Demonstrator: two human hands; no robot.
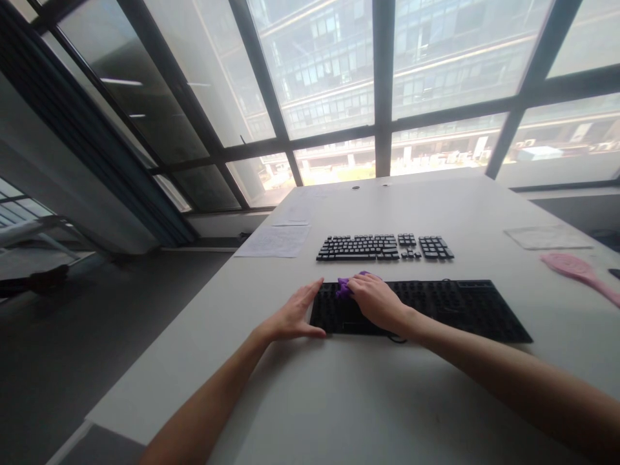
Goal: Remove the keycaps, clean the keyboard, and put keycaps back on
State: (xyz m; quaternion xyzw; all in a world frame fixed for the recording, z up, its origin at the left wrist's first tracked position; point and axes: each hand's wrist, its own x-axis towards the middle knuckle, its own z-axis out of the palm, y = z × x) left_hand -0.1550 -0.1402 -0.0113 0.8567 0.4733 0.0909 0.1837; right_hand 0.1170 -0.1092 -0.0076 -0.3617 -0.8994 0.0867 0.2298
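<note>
A black keyboard base without its keycaps (450, 310) lies across the white table (368, 400) in front of me. My right hand (378, 301) presses a lump of purple cleaning putty (345, 288) onto the base's far left part. My left hand (294, 315) lies flat on the table, fingers against the base's left edge. Behind the base, the black keycaps (385, 247) are laid out in rows in keyboard order.
Printed paper sheets (276, 241) lie at the far left of the table. A pink brush (578, 272) and a pale mat (547, 237) sit at the right. Large windows stand behind the table; dark floor drops off to the left.
</note>
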